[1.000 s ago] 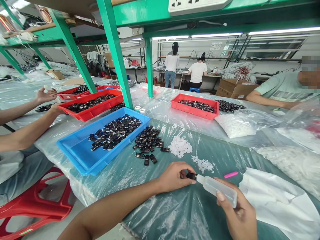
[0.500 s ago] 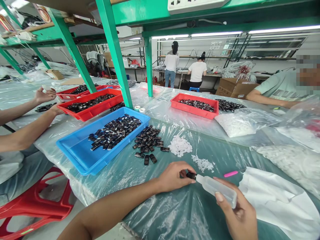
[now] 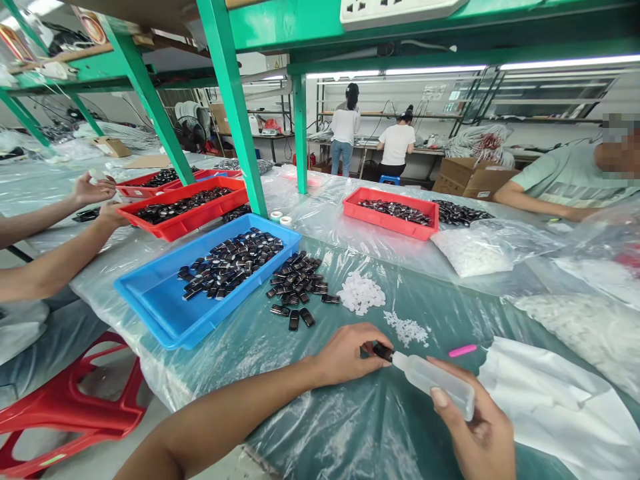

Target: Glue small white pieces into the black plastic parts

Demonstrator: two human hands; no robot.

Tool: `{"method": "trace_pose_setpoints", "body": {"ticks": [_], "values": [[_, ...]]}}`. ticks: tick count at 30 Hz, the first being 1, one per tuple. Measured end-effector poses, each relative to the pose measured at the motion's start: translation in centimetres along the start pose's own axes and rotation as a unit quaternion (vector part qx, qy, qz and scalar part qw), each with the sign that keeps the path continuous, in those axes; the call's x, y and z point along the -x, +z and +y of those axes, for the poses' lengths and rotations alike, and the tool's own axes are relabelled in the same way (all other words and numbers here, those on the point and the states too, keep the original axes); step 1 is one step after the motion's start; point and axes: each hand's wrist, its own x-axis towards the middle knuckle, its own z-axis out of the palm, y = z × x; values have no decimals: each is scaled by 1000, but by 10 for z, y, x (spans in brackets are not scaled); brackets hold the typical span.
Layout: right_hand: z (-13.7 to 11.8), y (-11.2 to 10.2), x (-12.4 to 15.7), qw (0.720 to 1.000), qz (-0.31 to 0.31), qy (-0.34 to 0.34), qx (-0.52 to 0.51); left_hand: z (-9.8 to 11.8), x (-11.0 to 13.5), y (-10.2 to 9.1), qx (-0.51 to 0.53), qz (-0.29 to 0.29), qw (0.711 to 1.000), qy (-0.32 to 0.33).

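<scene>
**Glue bottle tip at small black part, both hands engaged**

Head view: the left hand is closed in a pinch on a small black part, held just above the plastic-covered table. The right hand is wrapped around a clear squeeze bottle, thumb on top, nozzle touching the black part. Judged step: dosing liquid from the bottle onto the part. The next move likely calls for a light squeeze w/ the nozzle kept steady on the part, then lifting the tip off cleanly.

Nearby: a loose pile of black parts, two small heaps of white pieces, a pink stick & a white sheet to the right. A blue tray holds more black parts; red trays sit further back. A co-worker's hands work at the far left; another person sits at the right.

Vs. 1 s ago: almost no change. Both hands keep the same grip, bottle & part sit a touch lower in frame, likely head motion. The co-worker's hands shifted slightly.
</scene>
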Motion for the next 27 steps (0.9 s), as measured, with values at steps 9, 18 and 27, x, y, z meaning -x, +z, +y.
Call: {"method": "trace_pose_setpoints", "body": {"ticks": [9,18,27], "values": [[5,-5,-2,998,7,34,-47,-2,-1,2,75,1,997,-34],[5,-4,-3,999,8,12,-34,-1,-2,2,82,-1,996,-36],[1,-1,3,1000,7,-13,12,-1,-1,2,42,-9,999,-22]]}}
